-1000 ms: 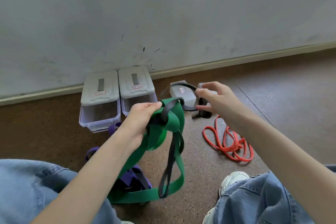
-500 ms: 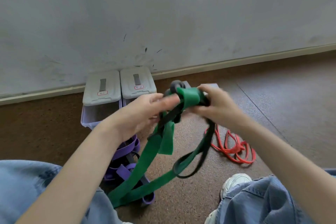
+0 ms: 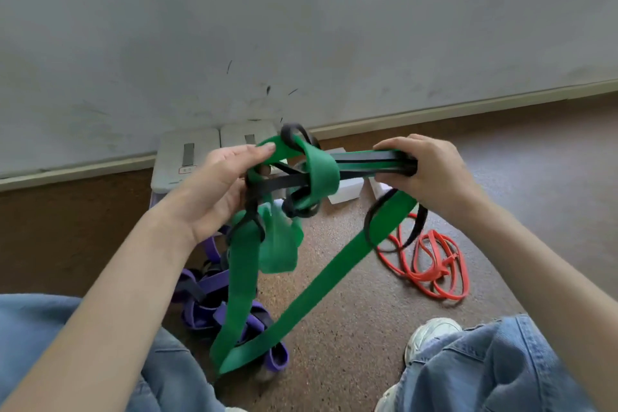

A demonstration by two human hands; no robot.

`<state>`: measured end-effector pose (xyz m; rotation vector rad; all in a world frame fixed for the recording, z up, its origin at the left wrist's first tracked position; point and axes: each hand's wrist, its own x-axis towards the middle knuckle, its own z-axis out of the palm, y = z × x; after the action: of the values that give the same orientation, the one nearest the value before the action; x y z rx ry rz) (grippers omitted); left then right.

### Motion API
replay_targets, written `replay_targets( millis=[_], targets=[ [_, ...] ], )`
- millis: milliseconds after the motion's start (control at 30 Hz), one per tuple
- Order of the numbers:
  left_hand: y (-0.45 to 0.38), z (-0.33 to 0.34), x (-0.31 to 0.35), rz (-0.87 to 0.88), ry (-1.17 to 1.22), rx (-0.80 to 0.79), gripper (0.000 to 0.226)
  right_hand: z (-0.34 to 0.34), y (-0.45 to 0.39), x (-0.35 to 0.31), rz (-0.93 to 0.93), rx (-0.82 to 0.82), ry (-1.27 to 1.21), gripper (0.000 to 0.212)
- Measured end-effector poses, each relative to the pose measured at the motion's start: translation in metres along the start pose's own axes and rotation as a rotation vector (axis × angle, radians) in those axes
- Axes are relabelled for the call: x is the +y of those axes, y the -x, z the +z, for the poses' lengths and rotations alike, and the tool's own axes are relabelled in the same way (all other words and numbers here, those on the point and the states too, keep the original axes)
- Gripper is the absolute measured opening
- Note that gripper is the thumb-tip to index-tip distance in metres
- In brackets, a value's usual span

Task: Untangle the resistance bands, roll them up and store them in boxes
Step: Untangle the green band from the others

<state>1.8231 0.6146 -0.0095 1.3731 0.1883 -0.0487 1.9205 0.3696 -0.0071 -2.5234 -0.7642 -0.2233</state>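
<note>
A wide green band (image 3: 321, 281) and a narrower black band (image 3: 368, 160) are knotted together in the air between my hands. My left hand (image 3: 217, 187) holds the green band near the knot, fingers stretched over it. My right hand (image 3: 424, 170) grips the black band's strands, which run taut to the knot. The green band hangs in a long loop down to the floor. A purple band (image 3: 207, 308) lies tangled on the floor beneath it. A thin red band (image 3: 431, 264) lies in loose coils to the right.
Two lidded storage boxes (image 3: 184, 160) stand against the grey wall, partly hidden by my left hand. Small white boxes (image 3: 347, 191) lie behind the knot. My jeans-clad knees and a white shoe (image 3: 431, 334) sit at the bottom. Brown floor extends to the right.
My hands have moved apart, the right one pulling the black band out to the right through the green knot. The green loop swings lower.
</note>
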Motion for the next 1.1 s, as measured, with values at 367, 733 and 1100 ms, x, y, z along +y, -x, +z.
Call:
replay_targets(
  millis=[367, 733, 1100],
  targets=[
    [0.005, 0.000, -0.027, -0.120, -0.061, -0.133, 0.035, -0.010, 0.011, -0.010, 0.110, -0.939, -0.458, 0.055],
    [0.001, 0.012, -0.027, -0.144, -0.536, -0.199, 0.039, 0.015, 0.022, -0.026, 0.213, -0.718, -0.813, 0.031],
    [-0.011, 0.003, -0.077, -0.088, -1.144, -0.118, 0.019, 0.009, 0.012, -0.022, 0.153, -0.267, -1.089, 0.012]
  ],
)
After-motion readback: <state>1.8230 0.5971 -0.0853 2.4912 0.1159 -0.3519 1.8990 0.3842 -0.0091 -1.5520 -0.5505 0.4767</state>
